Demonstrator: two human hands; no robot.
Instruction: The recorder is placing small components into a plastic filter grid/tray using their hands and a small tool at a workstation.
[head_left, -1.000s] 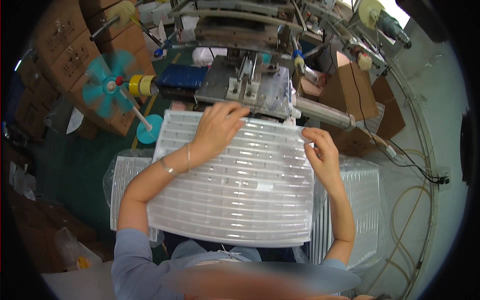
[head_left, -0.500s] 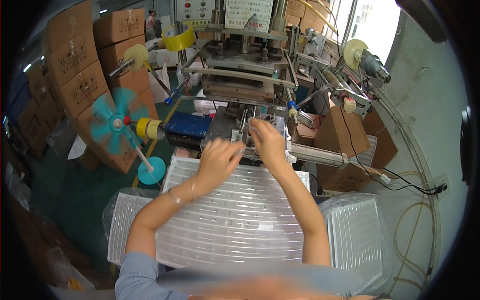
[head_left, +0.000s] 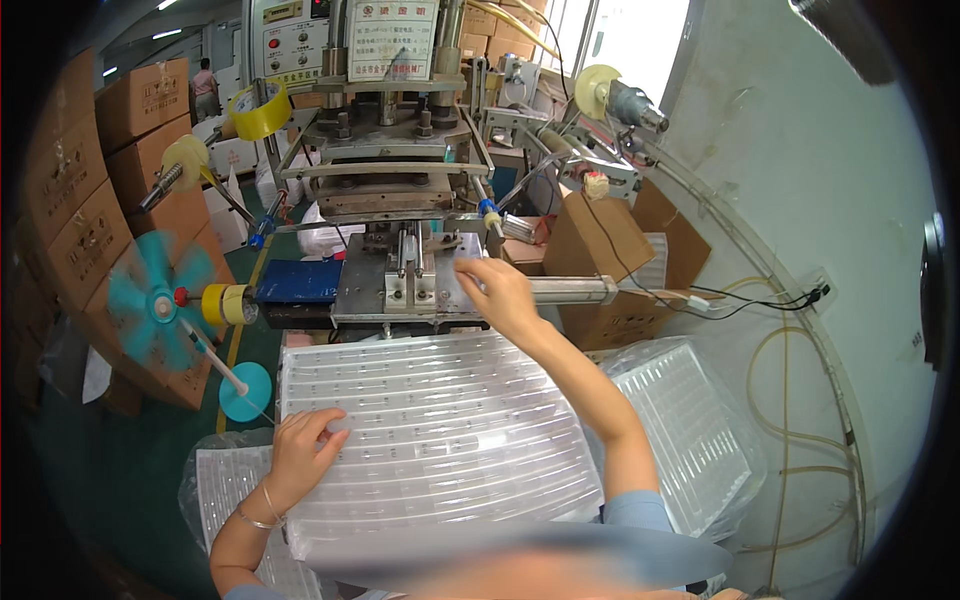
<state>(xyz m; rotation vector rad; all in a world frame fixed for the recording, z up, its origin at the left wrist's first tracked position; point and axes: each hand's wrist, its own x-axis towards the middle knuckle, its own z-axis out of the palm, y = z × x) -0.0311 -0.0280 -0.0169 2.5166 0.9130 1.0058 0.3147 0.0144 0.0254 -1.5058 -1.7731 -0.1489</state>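
A large clear plastic blister tray [head_left: 440,430], ribbed in long rows, lies flat across the person's lap area in front of a metal press machine [head_left: 385,190]. The left hand [head_left: 303,450] rests on the tray's near left part, fingers curled loosely with the fingertips pinching at something small on the ribs; what it grips is too small to tell. The right hand [head_left: 498,292] reaches forward past the tray's far edge to the machine's steel bed [head_left: 400,285], fingers spread and pressing down near a thin clear piece there; whether it holds anything cannot be told. Stacks of similar clear trays [head_left: 690,430] sit in plastic bags at the right and lower left. A teal fan [head_left: 155,300] stands at the left, before stacked cardboard boxes [head_left: 85,190]. A roll of yellow tape [head_left: 258,110] hangs on the machine.
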